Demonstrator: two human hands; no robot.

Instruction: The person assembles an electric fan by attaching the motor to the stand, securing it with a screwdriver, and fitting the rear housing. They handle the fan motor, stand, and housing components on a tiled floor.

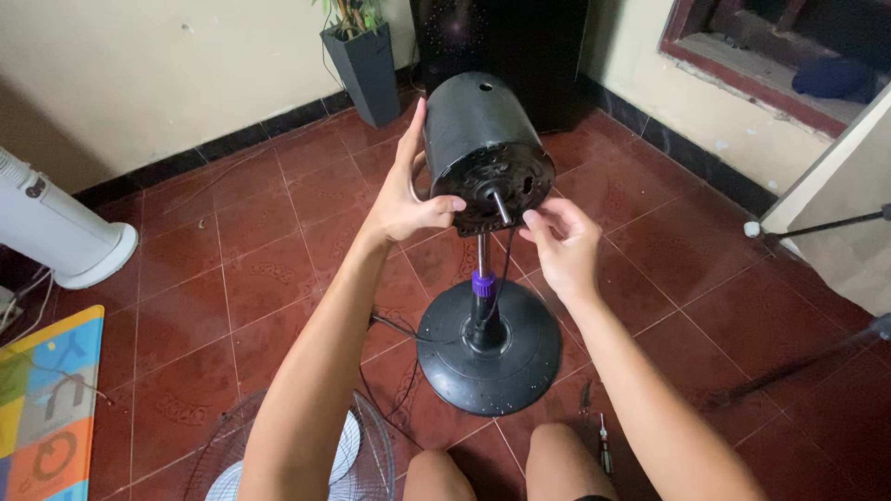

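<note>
Here, on the red tiled floor (232, 278), several things are crowding the person. A white tower-shaped appliance (56, 232) is standing at the left edge of the frame, a colourful play mat (42, 399) is lying in the lower left corner, and a wire fan guard (306, 455) is lying at the bottom, just beside the left forearm and partly hidden by it. A dark planter (367, 70) is standing at the upper middle against the wall, next to a tall black cabinet (520, 37). A screwdriver (604, 445) is lying on the tiles near the right knee, and thin tripod legs (817, 225) are reaching in from the right edge.

In the centre of the frame, the black fan motor housing (478, 139) is sitting atop its pole, above the round black base (489, 348), with a purple collar (483, 283) on the pole and a black cord hanging down beside it. The left hand (404, 199) is gripping the housing's side, fingers spread up along it and thumb pressing its front rim. The right hand (561, 241) is sitting just below and right of the shaft (502, 206), fingertips pinched together close to it; whether they are holding anything cannot be told.

Open tiles are lying to the left and upper right of the base; the wall and cabinet are closing off the top.
</note>
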